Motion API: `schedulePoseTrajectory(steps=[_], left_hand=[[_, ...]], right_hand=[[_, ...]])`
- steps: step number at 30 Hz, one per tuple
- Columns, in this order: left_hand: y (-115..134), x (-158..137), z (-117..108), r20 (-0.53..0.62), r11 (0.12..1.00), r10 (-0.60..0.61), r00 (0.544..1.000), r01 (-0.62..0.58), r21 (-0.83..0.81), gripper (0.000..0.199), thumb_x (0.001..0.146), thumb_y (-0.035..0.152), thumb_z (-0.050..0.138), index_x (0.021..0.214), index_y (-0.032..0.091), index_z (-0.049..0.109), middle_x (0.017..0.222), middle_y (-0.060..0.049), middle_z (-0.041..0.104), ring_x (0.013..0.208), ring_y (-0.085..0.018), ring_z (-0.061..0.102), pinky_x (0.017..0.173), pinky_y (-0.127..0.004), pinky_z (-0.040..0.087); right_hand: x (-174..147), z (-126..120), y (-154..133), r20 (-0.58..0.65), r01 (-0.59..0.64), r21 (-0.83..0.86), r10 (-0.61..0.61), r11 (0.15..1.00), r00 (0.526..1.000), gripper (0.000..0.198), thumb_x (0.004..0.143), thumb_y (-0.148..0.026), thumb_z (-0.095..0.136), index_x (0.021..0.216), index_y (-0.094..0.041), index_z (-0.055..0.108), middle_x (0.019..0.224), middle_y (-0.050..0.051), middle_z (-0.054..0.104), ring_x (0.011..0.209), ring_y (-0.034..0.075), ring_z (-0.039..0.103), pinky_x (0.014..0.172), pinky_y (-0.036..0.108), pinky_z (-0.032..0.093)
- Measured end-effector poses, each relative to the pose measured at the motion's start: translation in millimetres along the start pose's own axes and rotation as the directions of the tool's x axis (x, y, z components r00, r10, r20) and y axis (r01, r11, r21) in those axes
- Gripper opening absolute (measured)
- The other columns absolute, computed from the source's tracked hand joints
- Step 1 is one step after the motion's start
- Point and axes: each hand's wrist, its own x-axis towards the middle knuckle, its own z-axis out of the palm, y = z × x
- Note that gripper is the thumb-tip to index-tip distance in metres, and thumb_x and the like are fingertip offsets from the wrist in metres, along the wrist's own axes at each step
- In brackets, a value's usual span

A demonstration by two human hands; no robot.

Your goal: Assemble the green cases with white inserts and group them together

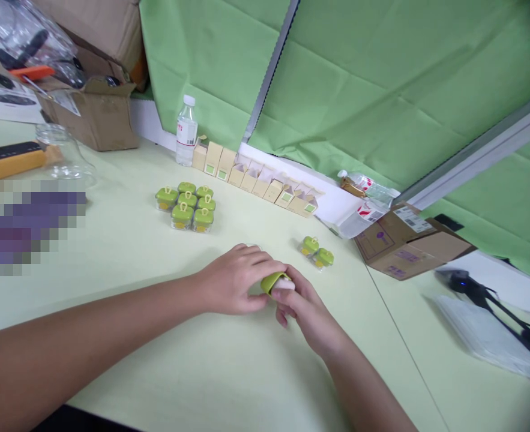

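The left hand (235,279) and the right hand (307,309) meet over the middle of the bench (228,372), between its near edge and its far edge, and both are closed on one small green lid (269,283). The left hand bends its fingers over the lid's far side, with the thumb at its near left side. The right hand grips from the right, its thumb pressing a small white piece (285,284) at the lid's open side.

The lid is tipped up on its side, its rounded back toward the left hand and its open side toward the right thumb. Its visible long axis slants from the bench's near left toward its far right; the fingers hide both ends.

Beyond the left hand, toward the far edge, seven green-topped tubs (182,215) stand upright in a tight cluster. Two more tubs (325,258) stand beyond the right hand, side by side. Along the far edge runs a row of small cartons (251,177), with an upright water bottle (185,135) at its left end. Toward the far right corner, a cardboard box (409,243) sits tilted beside a clear bottle (359,219).
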Motion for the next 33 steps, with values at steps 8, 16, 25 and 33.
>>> schedulePoseTrajectory(steps=[8,16,25,33], left_hand=[[-5.7,0.7,-2.7,0.002,0.993,-0.110,0.994,0.110,-0.038,0.041,0.081,0.024,0.065,0.122,0.025,0.056,0.103,-0.002,0.070,0.097,-0.022,0.063,0.089,-0.037,0.043],[-13.7,1.5,-6.8,-0.131,0.966,-0.226,0.965,0.205,-0.157,0.039,0.082,0.026,0.067,0.118,0.024,0.051,0.114,-0.002,0.066,0.102,-0.019,0.063,0.090,-0.033,0.047],[-16.3,0.1,-4.9,-0.125,0.950,-0.257,0.958,0.227,-0.217,0.041,0.083,0.023,0.064,0.121,0.025,0.049,0.114,-0.003,0.065,0.098,-0.019,0.062,0.087,-0.032,0.049],[-15.1,-0.7,-5.9,-0.103,0.939,-0.292,0.951,0.265,-0.220,0.044,0.090,0.043,0.064,0.127,0.026,0.047,0.119,-0.004,0.065,0.102,-0.021,0.064,0.087,-0.034,0.050]], right_hand=[[2.4,-5.3,4.0,-0.026,0.058,0.099,-0.056,0.993,0.998,0.028,0.079,-0.021,0.057,0.106,-0.021,0.064,0.076,-0.003,0.048,0.058,0.011,0.036,0.050,0.026,0.043],[2.2,-5.1,-0.9,-0.206,0.075,-0.048,-0.084,0.996,0.975,0.029,0.079,-0.028,0.063,0.107,-0.025,0.058,0.077,-0.005,0.050,0.060,0.012,0.046,0.056,0.027,0.045],[12.7,-5.9,12.0,-0.201,0.157,-0.262,-0.213,0.952,0.956,0.018,0.079,-0.029,0.066,0.095,-0.021,0.061,0.088,0.001,0.058,0.079,0.017,0.051,0.063,0.027,0.045],[15.2,-7.2,18.2,-0.234,0.139,-0.454,-0.268,0.880,0.934,0.023,0.085,-0.037,0.065,0.102,-0.022,0.062,0.087,0.001,0.064,0.072,0.016,0.054,0.064,0.028,0.047]])
